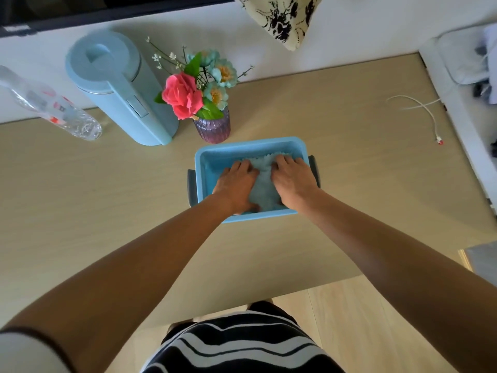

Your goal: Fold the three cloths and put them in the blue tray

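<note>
Smooth plastic blue tray [207, 157], soft matt cloth [265, 184], pale wood-grain table [107, 184].

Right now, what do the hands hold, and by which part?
Nothing gripped, it seems: left hand and right hand press on both sides of the cloth in the tray.

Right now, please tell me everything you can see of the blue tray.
The blue tray is a rectangular, plastic-looking box with rounded corners, raised walls and a dark grey handle at each end. It stands level on the pale wooden table, near the purple vase. A light blue cloth with a zigzag edge lies inside; the left hand and right hand rest on it.
</note>
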Action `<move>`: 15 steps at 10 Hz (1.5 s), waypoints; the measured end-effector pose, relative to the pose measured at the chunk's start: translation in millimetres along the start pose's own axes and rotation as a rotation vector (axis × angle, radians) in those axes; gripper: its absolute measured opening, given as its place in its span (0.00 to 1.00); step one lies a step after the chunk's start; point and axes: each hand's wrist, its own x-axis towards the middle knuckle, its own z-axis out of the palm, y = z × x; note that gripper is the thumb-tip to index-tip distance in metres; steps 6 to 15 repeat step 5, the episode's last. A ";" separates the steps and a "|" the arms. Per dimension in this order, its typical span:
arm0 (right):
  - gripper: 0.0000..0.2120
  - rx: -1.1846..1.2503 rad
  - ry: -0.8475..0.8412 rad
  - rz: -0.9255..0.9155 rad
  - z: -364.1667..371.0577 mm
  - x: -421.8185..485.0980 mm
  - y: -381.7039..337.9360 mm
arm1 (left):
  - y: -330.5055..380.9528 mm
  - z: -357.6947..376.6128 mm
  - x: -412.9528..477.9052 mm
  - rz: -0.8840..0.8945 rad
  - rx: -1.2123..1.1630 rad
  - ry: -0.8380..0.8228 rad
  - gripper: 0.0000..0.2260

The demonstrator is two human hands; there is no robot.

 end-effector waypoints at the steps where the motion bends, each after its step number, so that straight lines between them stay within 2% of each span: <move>1: 0.28 0.017 -0.011 0.013 3.6 4.0 -4.6 | 0.1 4.1 3.8 -0.003 0.015 -0.011 0.42; 3: 0.28 0.066 -0.031 0.016 1.0 3.2 -7.4 | 2.4 0.7 5.0 -0.046 -0.011 -0.061 0.43; 4: 0.24 0.143 0.016 0.005 -5.0 -2.2 -0.1 | -1.3 -4.5 1.1 -0.090 -0.163 -0.037 0.40; 5: 0.23 0.340 0.177 0.030 -17.6 -12.8 2.8 | -4.1 -12.0 -15.5 -0.121 -0.443 0.091 0.37; 15: 0.23 0.340 0.177 0.030 -17.6 -12.8 2.8 | -4.1 -12.0 -15.5 -0.121 -0.443 0.091 0.37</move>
